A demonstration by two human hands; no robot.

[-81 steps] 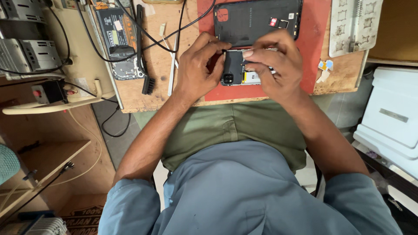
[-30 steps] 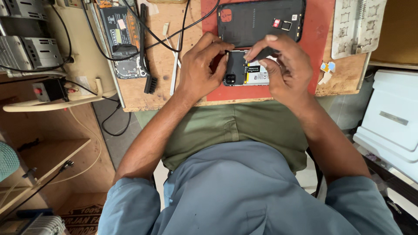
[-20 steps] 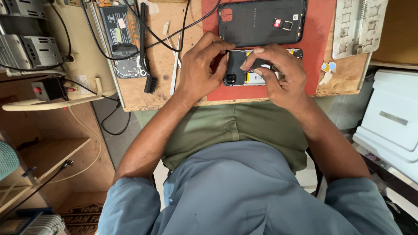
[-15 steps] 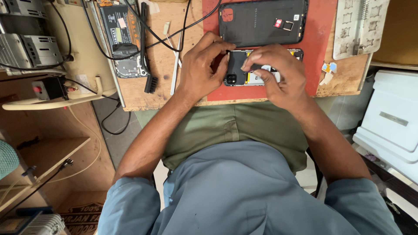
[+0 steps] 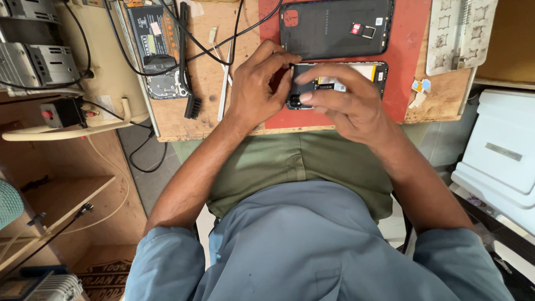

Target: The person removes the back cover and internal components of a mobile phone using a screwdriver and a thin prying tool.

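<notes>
**Hands at work on an opened smartphone**

Hands meet over an opened smartphone (image 5: 334,83) lying on a red work mat (image 5: 409,72) at the near edge of a wooden bench (image 5: 206,106). The left hand (image 5: 259,89) is curled, its fingertips pressing the phone's left end near the camera module. The right hand (image 5: 345,106) arches over the phone's middle, fingers bent and pinched together on the internals; whether they grip a small part cannot be told, since the hand hides the spot. The phone's interior, with a pale battery label, is exposed. Just beyond it, on the far side, lies the detached black back cover (image 5: 334,28), inner face up. By this evidence, opening is done, and work inside the body appears to be in progress; the cover remains to be refitted.

To the left lie a second stripped phone (image 5: 159,50) with black cables (image 5: 184,33) across it, a small brush (image 5: 186,61) and white tweezers (image 5: 224,83). At far right rests a perforated metal stencil plate (image 5: 460,33).
</notes>
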